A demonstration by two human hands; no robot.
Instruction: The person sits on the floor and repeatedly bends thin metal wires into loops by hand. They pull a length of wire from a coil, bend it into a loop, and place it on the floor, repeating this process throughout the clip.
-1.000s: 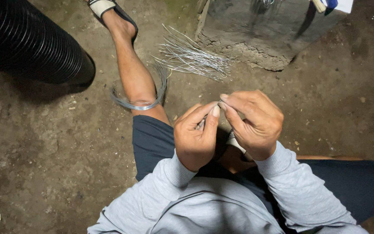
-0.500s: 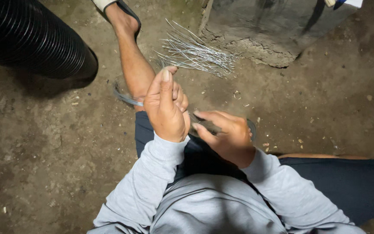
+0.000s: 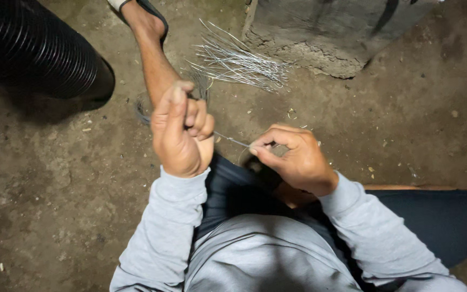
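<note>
Both hands (image 3: 182, 132) (image 3: 293, 157) stretch a thin wire (image 3: 232, 140).

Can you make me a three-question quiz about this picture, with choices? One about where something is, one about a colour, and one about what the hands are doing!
1. Where does the pile of wires lie?
A. on the lap
B. on the ground by the stone block
C. inside the pipe

2. What colour are the sleeves?
A. grey
B. red
C. yellow

3. What is the wire between the hands doing?
A. lying loose on the ground
B. stretched from the left hand to the right hand
C. wrapped round the foot

Answers: 1 B, the pile rests on the dirt beside the block. 2 A, both sleeves look light grey. 3 B, each hand grips one end.
</note>
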